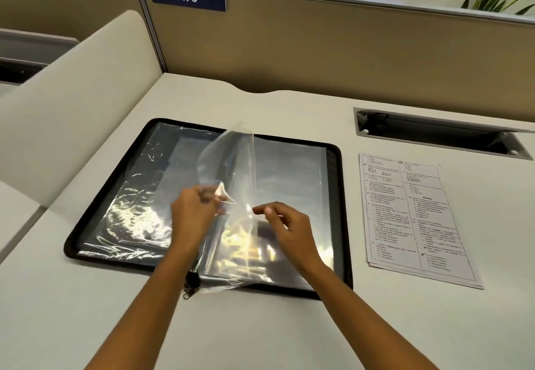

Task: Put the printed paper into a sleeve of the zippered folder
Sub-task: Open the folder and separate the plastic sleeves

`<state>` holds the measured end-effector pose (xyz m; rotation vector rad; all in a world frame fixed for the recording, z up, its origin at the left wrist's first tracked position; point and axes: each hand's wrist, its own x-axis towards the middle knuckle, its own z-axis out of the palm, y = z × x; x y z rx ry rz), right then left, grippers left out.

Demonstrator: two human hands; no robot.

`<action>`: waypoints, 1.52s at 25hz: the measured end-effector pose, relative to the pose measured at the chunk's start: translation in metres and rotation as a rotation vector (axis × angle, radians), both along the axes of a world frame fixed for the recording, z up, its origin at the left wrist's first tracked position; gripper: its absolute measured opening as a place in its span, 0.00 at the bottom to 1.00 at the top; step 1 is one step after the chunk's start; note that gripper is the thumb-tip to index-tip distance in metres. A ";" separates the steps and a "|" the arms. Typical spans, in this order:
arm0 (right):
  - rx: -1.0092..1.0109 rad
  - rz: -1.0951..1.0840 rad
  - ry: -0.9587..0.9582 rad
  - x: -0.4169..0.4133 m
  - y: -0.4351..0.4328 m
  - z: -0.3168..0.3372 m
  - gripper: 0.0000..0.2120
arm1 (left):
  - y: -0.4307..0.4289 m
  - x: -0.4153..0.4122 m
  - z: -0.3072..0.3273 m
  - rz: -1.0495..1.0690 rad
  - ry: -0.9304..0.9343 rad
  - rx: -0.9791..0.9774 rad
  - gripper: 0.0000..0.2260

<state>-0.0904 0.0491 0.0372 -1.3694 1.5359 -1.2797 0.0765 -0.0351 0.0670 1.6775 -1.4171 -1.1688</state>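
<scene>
Plainly the step in hand is opening a sleeve: the folder (343, 196) lies unzipped and flat on the surface (260, 340), its pull (191, 280) at the near edge; the left grip (192, 213) is clamped on a corner of one clear sleeve (228, 164) and holds it raised and curled above the folder's middle; the right grip (289, 227) has thumb and forefinger drawn together at that sleeve's near edge, though whether they hold film I cannot tell; the paper (414, 219), a small printed stack, lies untouched just right of the folder, apart from it; next, I judge, the sleeve's mouth must be parted and held while one hand fetches a sheet and slides it in straight; the film looks limp and glaring, so the opening may be hard to find; a cable slot (434, 135) sits behind the paper, out of the way.
</scene>
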 end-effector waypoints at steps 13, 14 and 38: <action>0.034 0.014 0.680 -0.012 0.004 -0.050 0.19 | -0.006 0.022 -0.018 -0.302 -0.468 -0.262 0.27; 0.056 0.011 0.695 -0.015 -0.002 -0.051 0.21 | 0.003 0.008 -0.029 -0.471 -0.490 -0.240 0.31; -0.038 -0.408 0.513 -0.124 -0.047 -0.045 0.26 | 0.049 -0.028 -0.088 -0.718 -0.831 -0.544 0.32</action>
